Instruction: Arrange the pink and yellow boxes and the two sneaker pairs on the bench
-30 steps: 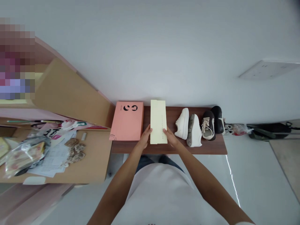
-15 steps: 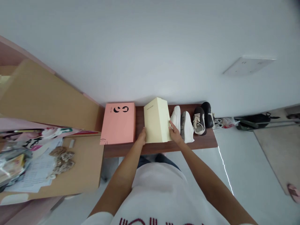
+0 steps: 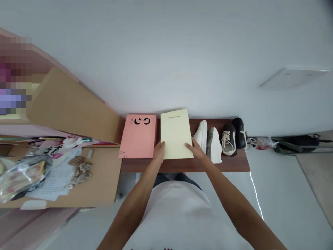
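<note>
A pale yellow box (image 3: 176, 135) with small dark lettering on its lid is held between my two hands, its lid face turned up. My left hand (image 3: 159, 151) is closed on its left near edge, thumb on top. On the right near edge, my right hand (image 3: 195, 149) grips it the same way. Left of it a pink box (image 3: 139, 135) with a black logo lies on the dark wooden shelf (image 3: 182, 166). A pair of white shoes (image 3: 214, 146) stands just right of my right hand, and black shoes (image 3: 229, 139) with pale laces stand beyond them.
At the left, a desk (image 3: 101, 180) carries papers, a plastic bag (image 3: 26, 173) and a patterned scrunchie (image 3: 81, 171). A brown panel (image 3: 75, 107) juts out above it. The wall (image 3: 166, 69) rises behind the shelf. A dark bag (image 3: 296, 144) lies at the far right.
The yellow box has turned from tilted, with its side showing, to lid face up. Both hands have kept hold of it. My view has shifted slightly left.
</note>
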Motion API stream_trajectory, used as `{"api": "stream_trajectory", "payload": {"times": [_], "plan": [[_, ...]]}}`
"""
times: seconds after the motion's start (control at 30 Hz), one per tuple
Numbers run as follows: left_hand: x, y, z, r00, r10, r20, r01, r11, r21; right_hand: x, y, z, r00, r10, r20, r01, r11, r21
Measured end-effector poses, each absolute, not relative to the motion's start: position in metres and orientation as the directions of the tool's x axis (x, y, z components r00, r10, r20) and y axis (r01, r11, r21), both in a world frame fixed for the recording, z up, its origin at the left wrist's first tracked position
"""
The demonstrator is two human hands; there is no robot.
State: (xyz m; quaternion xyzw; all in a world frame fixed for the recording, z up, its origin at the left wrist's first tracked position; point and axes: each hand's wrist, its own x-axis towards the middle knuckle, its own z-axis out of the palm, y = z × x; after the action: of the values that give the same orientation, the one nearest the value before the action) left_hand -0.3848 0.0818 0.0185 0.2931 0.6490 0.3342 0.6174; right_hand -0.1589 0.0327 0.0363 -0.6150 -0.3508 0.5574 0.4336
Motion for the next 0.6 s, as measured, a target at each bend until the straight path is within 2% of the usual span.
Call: {"api": "stream_trajectory", "payload": {"times": [0.2,0.6], "plan": [[-0.391,0.082,0.019,-0.120,0.849,-0.514,0.094,0.525,0.846,-0.172,0.031,0.021,0.095,0.883,-0.460,-0.183,-0.438,-0.880],[-0.394,0.081,-0.008,-0.178,0.850,-0.496,0.229,0.526,0.819,-0.177,0.040,-0.001,0.077,0.862,-0.500,-0.187,-0.480,-0.857]]}}
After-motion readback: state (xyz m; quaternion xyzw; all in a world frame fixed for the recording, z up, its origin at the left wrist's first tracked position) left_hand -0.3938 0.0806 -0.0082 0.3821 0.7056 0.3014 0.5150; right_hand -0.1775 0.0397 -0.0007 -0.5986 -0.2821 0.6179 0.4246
